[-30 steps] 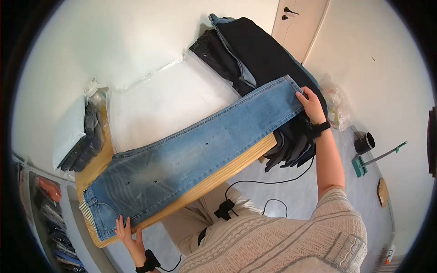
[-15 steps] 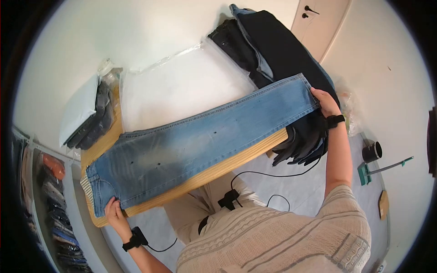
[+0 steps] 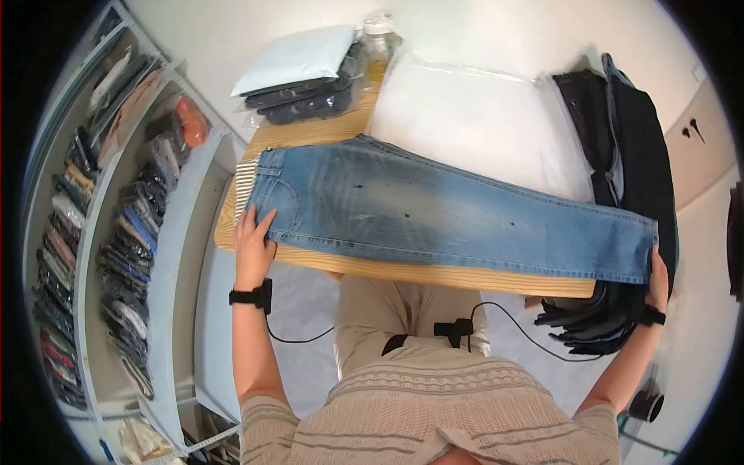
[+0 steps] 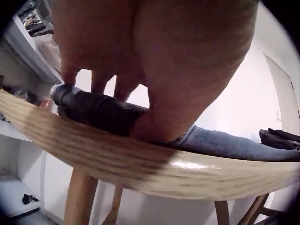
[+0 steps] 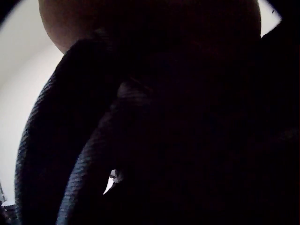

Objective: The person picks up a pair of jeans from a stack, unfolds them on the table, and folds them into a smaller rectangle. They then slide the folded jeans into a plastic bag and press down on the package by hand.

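Blue jeans (image 3: 457,213), folded lengthwise, lie along the wooden table, with the striped inside of the waistband (image 3: 246,184) at the left. My left hand (image 3: 254,248) rests near the pocket, fingers spread on the denim; in the left wrist view, the fingers of that hand (image 4: 136,61) reach over the jeans (image 4: 220,143) at the table edge. At the leg's hem, my right hand (image 3: 658,283) touches the end of the denim, most of its fingers hidden. The right wrist view is mostly dark, with fabric (image 5: 79,178) below the hand (image 5: 150,28).
A clear plastic sheet or bag (image 3: 473,116) lies behind the jeans. Dark trousers (image 3: 647,147) are heaped at the right. Bagged clothes (image 3: 302,74) and a jar (image 3: 378,46) stand at the back left. Shelves (image 3: 167,256) hold packed garments. A cable (image 3: 535,341) hangs near my lap.
The head view has turned, so the jeans lie nearly level across it and more shelving shows. My left hand has shifted slightly toward the waistband. My right hand has stayed at the hem.
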The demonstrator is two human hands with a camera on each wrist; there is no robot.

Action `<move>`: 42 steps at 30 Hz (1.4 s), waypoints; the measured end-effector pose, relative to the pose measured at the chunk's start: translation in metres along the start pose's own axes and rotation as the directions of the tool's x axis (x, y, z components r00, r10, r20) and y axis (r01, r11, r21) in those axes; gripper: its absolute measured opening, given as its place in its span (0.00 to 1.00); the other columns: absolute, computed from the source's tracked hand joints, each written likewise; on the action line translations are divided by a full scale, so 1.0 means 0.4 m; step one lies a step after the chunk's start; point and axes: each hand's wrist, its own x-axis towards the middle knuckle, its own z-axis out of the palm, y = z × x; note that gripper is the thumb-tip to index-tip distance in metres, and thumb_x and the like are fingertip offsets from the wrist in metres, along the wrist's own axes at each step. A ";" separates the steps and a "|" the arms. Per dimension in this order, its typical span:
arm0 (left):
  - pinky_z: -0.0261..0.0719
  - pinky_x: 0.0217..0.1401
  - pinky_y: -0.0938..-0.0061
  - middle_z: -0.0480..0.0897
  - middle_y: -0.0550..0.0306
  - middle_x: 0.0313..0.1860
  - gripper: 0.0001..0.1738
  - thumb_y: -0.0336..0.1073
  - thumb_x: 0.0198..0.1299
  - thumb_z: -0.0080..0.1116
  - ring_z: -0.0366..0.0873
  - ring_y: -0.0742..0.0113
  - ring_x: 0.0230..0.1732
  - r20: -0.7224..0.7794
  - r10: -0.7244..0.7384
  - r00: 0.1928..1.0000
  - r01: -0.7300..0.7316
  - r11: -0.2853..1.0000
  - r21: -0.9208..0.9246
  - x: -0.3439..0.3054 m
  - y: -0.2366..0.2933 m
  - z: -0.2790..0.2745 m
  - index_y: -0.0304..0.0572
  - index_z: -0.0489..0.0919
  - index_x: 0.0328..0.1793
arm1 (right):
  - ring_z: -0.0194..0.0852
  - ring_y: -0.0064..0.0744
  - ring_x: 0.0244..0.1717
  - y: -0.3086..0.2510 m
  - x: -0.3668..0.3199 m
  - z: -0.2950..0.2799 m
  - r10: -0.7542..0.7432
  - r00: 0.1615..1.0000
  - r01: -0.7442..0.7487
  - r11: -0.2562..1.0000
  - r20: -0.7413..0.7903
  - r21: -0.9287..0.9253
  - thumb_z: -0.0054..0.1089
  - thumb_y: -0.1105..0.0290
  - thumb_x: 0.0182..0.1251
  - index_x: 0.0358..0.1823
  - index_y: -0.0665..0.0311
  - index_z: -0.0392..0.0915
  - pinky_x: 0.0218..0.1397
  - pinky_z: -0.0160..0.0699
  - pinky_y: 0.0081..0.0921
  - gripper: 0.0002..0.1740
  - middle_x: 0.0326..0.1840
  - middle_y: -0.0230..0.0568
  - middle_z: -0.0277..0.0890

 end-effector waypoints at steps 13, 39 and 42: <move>0.68 0.65 0.57 0.82 0.58 0.53 0.16 0.24 0.50 0.54 0.75 0.53 0.58 -0.380 0.134 0.915 -0.121 0.991 0.060 0.135 -0.035 -0.094 0.45 0.83 0.45 | 0.73 0.26 0.52 0.055 0.023 -0.054 0.092 0.989 -0.121 0.951 0.113 0.286 0.50 0.55 0.73 0.55 0.72 0.75 0.57 0.68 0.24 0.25 0.54 0.38 0.76; 0.71 0.61 0.64 0.78 0.41 0.57 0.38 0.37 0.41 0.72 0.73 0.48 0.60 0.500 0.341 0.796 -0.184 0.923 -0.337 0.529 0.129 0.143 0.42 0.74 0.63 | 0.66 0.16 0.37 0.018 -0.041 -0.047 -0.035 0.999 0.041 0.988 0.041 -0.151 0.54 0.59 0.70 0.41 0.70 0.79 0.47 0.65 0.18 0.18 0.34 0.26 0.75; 0.71 0.59 0.64 0.79 0.41 0.54 0.36 0.36 0.37 0.74 0.74 0.46 0.58 0.707 0.171 0.686 -0.064 0.982 -0.175 0.528 0.185 0.063 0.40 0.77 0.59 | 0.68 0.16 0.37 -0.005 -0.070 -0.057 -0.071 0.996 0.075 0.995 0.063 -0.071 0.60 0.67 0.64 0.42 0.69 0.80 0.45 0.67 0.18 0.12 0.34 0.24 0.77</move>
